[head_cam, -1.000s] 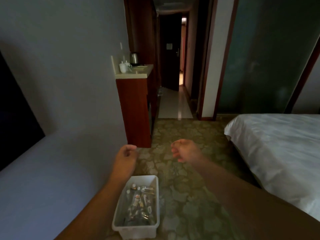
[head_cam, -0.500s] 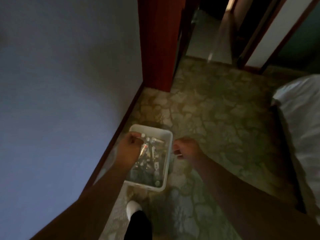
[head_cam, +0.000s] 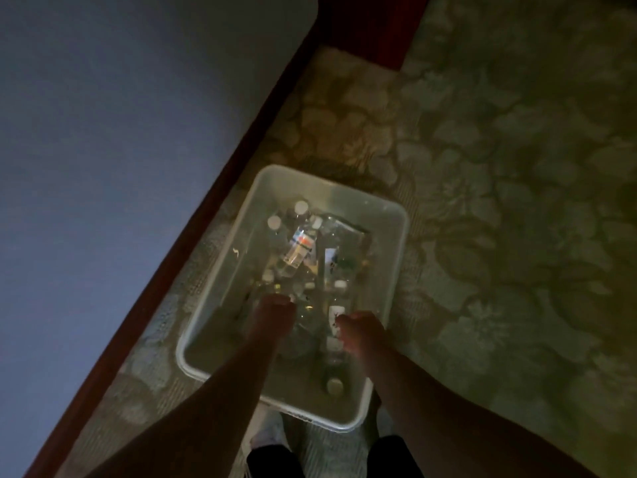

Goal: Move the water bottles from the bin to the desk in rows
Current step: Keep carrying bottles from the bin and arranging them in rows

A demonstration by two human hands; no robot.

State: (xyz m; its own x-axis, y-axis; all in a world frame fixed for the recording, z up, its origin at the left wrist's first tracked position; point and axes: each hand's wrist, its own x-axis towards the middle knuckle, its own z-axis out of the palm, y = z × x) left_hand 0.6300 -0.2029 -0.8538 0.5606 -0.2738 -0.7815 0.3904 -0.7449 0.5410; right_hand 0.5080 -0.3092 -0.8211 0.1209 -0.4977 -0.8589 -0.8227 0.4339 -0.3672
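Observation:
A white plastic bin (head_cam: pixel 400 236) stands on the carpet just in front of my feet. Several clear water bottles (head_cam: pixel 300 250) with white caps lie jumbled inside it. Both my hands reach down into the near half of the bin. My left hand (head_cam: pixel 272 319) hangs over the bottles at the left, its fingers pointing down and hidden among them. My right hand (head_cam: pixel 362 331) is against a labelled bottle (head_cam: pixel 335 313) at the right. In the dim light I cannot tell whether either hand holds a bottle. The desk is out of view.
A grey wall (head_cam: pixel 120 150) with a red-brown baseboard (head_cam: pixel 213 201) runs diagonally just left of the bin. A dark wooden cabinet corner (head_cam: pixel 365 25) sits at the top. Patterned carpet (head_cam: pixel 517 201) spreads to the right. My white sock (head_cam: pixel 272 432) shows below the bin.
My view has tipped from the room down to straight over the bin. Both hands have dropped from above the bin's rim into the bottles.

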